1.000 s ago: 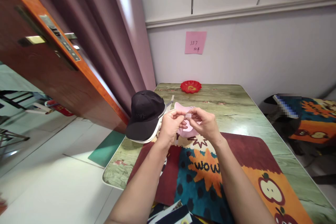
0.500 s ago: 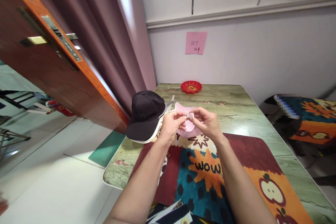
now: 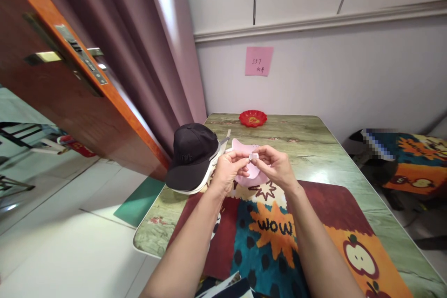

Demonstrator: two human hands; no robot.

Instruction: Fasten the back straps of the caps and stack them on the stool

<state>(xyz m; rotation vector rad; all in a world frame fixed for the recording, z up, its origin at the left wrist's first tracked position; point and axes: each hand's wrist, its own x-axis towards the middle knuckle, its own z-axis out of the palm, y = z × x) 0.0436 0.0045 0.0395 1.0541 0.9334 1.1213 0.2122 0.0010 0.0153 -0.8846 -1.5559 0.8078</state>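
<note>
My left hand and my right hand meet above the far edge of the printed mat. Between their fingertips is a small whitish rectangular piece, with a darker, metal-like edge at its left end. Both hands pinch it, thumb against fingers; its exact kind is too small to make out. Behind and below the hands lies a pale pink item with a curved edge, partly covered by them. A black cap sits left of my left hand, on top of a white cap-like item.
A red scalloped dish stands at the table's back. The mat covers the front of the green wood-pattern table. A pink note hangs on the wall. Left is an open wooden door; a chair-like seat is right.
The view has shifted slightly, so the scene sits a little lower and further left. Both hands keep pinching the small piece, which is turned slightly.
</note>
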